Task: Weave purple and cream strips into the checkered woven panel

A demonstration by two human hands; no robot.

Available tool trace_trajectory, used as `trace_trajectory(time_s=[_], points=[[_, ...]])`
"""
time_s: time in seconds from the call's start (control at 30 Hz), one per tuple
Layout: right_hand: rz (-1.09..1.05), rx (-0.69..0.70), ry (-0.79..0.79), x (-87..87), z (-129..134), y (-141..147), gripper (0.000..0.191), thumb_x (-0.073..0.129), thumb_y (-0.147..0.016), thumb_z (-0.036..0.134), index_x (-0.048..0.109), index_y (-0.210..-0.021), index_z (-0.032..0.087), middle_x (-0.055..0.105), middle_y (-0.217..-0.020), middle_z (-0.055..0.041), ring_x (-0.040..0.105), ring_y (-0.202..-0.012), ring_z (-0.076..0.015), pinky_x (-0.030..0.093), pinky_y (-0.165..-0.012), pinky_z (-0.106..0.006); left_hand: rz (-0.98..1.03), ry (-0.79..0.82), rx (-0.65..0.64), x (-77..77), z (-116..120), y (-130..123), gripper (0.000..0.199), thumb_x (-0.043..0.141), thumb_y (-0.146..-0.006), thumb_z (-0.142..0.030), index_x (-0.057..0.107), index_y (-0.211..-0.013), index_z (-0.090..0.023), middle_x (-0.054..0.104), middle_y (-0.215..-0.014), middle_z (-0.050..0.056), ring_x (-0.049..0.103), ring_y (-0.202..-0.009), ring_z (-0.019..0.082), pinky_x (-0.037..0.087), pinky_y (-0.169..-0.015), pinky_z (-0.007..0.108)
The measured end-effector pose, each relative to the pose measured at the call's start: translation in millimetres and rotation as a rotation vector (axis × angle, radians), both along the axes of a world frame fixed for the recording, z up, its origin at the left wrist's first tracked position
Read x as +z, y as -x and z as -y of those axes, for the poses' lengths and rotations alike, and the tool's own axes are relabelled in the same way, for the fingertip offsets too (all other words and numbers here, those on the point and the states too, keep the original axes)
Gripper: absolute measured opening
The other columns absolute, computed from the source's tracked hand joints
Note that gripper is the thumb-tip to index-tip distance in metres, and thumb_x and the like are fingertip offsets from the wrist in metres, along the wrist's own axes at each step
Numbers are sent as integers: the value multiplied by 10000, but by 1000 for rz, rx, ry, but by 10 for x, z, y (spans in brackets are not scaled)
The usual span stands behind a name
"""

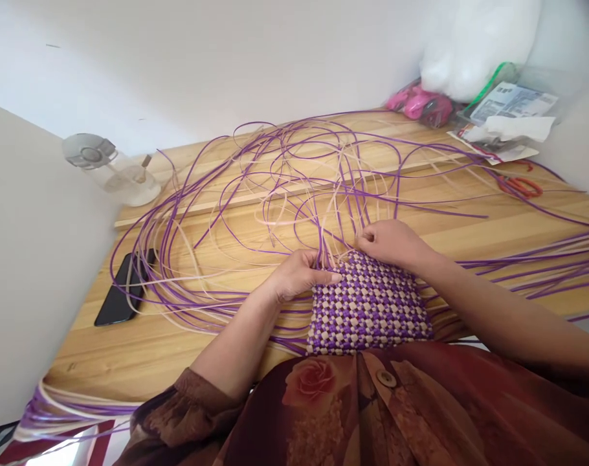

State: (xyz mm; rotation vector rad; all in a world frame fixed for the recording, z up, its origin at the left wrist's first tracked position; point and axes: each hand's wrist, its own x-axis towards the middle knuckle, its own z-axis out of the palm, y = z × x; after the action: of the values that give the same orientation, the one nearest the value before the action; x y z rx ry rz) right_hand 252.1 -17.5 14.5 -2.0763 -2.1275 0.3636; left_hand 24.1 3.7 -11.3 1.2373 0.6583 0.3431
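A woven panel (372, 307) in a purple and beige check lies at the table's front edge, against my body. Long loose purple and beige weaving strands (275, 139) fan out from its sides and far edge. My left hand (301, 275) grips the panel's far left corner, thumb on top and fingers underneath. At the far edge, my right hand (386, 243) is closed with curled fingertips beside the upright strands. Its fingers seem to pinch a strand, but the fingertips are partly hidden.
A black phone (124, 291) lies at the left under some strands. Behind it stands a clear pitcher (124, 178) with a grey lid. Orange-handled scissors (520, 186), papers (512, 103), a pink item (415, 103) and a white bag (479, 48) sit at the back right. Strands hang over the front left edge.
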Motion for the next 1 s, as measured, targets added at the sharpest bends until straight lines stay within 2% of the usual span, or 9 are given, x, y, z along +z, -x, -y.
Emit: trace_trajectory(time_s=[0.1, 0.17, 0.27, 0.33, 0.57, 0.77, 0.87, 0.93, 1.0], points=[[41, 123, -303, -52, -5, 29, 172, 519, -841, 282, 617, -754, 171, 666, -838, -100, 577, -785, -212, 366, -668, -305, 32, 40, 31, -22, 6, -11, 326, 845, -605, -328, 692, -803, -119, 647, -773, 23, 549, -705, 124, 409, -742, 269], [-78, 328, -454, -52, 6, 115, 158, 480, -861, 192, 635, -878, 165, 673, -1033, -118, 591, -973, -227, 417, -795, -319, 34, 61, 44, -37, 3, -18, 330, 854, -588, -322, 678, -779, -118, 627, -747, 7, 531, -680, 109, 397, -732, 263], [-309, 529, -381, -34, 20, 226, 238, 441, -868, 112, 642, -973, 184, 692, -958, -56, 620, -859, -159, 444, -771, -272, 30, 86, 55, -60, -2, -26, 334, 861, -574, -316, 659, -751, -117, 596, -713, -9, 508, -651, 96, 388, -719, 262], [-369, 528, -330, -40, 15, 250, 221, 468, -900, 158, 654, -1013, 189, 696, -869, -32, 618, -769, -139, 443, -731, -254, 40, 101, 63, -72, -2, -30, 343, 864, -567, -315, 659, -759, -119, 595, -716, -8, 512, -656, 100, 392, -728, 269], [-260, 595, -321, -140, -90, 181, 276, 490, -953, 279, 692, -1127, 207, 714, -962, -57, 646, -857, -153, 467, -760, -262, 16, 73, 88, -62, 0, -28, 349, 876, -540, -334, 663, -722, -126, 602, -697, -9, 503, -635, 96, 389, -685, 255], [-124, 436, -646, 155, -33, 109, 231, 553, -915, 283, 748, -1028, 233, 686, -1102, -93, 603, -1051, -231, 449, -961, -388, -16, 42, -1, -36, -15, -9, 345, 839, -607, -386, 710, -783, -118, 659, -761, 39, 552, -686, 131, 424, -709, 271], [-283, 548, -552, 279, 80, 129, 219, 542, -922, 258, 739, -1014, 235, 697, -1109, -69, 612, -1090, -210, 442, -1008, -381, -12, -43, -25, -10, -25, 11, 320, 822, -633, -374, 702, -795, -125, 648, -761, 21, 544, -687, 123, 416, -718, 267], [-379, 603, -370, 284, 168, 166, 242, 499, -948, 257, 724, -1033, 231, 724, -1035, -44, 652, -1006, -175, 487, -930, -329, -26, -97, -32, 18, -28, 24, 312, 815, -641, -365, 701, -812, -131, 645, -764, 12, 546, -697, 125, 415, -726, 267], [-374, 564, -231, 240, 249, 198, 274, 458, -970, 282, 710, -1058, 224, 736, -998, -34, 675, -930, -160, 506, -840, -296, -31, -129, -34, 48, -26, 32, 316, 813, -645, -361, 707, -838, -133, 653, -780, 13, 556, -717, 132, 420, -742, 272]])
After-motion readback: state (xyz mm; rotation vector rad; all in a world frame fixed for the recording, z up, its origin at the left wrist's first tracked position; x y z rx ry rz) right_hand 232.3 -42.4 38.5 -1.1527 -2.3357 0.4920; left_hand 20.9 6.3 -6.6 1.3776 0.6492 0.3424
